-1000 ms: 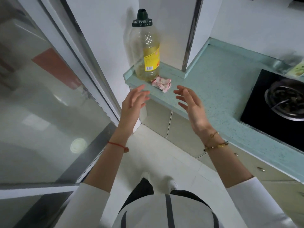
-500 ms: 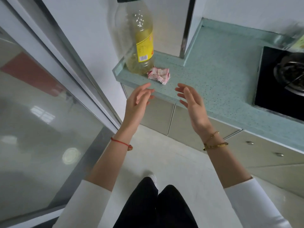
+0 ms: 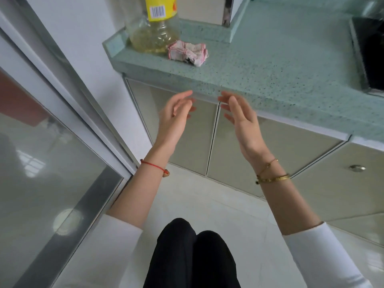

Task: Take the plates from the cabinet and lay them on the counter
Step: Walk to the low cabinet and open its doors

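Observation:
My left hand [image 3: 176, 119] and my right hand [image 3: 242, 119] are both open and empty, palms facing each other, fingers spread. They hover just in front of two shut beige cabinet doors [image 3: 187, 138] under the pale green speckled counter [image 3: 280, 59]. The fingertips reach the top edge of the doors, near the gap between them. No plates are visible; the cabinet's inside is hidden behind the doors.
An oil bottle [image 3: 155, 28] with a yellow label and a crumpled pink-white cloth [image 3: 188, 51] sit at the counter's left end. A black stove [image 3: 369, 50] is at the right edge. A glass sliding door [image 3: 52, 163] stands on the left. A drawer knob [image 3: 357, 167] shows at right.
I have lowered myself and moved closer: the counter now rises above my hands, which have dropped from counter height to the cabinet doors. My knees have come into view below.

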A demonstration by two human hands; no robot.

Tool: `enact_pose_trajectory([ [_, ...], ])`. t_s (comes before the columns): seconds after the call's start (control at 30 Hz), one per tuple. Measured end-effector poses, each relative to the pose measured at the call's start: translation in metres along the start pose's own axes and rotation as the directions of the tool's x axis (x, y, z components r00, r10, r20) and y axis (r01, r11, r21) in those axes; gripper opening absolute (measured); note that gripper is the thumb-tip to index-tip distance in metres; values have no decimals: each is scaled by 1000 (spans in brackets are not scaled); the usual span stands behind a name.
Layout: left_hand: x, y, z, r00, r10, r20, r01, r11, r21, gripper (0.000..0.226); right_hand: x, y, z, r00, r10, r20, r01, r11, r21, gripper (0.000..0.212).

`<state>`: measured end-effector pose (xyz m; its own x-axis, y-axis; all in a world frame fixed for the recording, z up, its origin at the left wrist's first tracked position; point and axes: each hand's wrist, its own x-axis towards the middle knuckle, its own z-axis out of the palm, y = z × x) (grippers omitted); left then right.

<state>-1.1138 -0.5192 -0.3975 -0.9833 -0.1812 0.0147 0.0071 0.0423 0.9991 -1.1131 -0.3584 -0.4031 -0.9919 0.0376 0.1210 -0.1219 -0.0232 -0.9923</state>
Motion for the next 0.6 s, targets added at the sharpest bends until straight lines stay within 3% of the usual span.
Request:
enact_pose_trajectory([
  [0.13,16,-47,13,1000,-24,6,24,999,-43,31,7,45,2,996,-89,-12,89,996,-23,27],
  [0.27,37,-80,25,995,-96,40,103,969,-224,42,11,83,2,980,-197,-19,195,979,-53,28],
  [0.4,56,-97,32,989,-55,138,101,932,-347,58,16,109,1,959,-284,-21,280,954,-105,34],
  [0.6,64,-100,47,971,13,237,104,876,-472,62,17,129,-4,944,-328,-38,317,933,-168,35],
])
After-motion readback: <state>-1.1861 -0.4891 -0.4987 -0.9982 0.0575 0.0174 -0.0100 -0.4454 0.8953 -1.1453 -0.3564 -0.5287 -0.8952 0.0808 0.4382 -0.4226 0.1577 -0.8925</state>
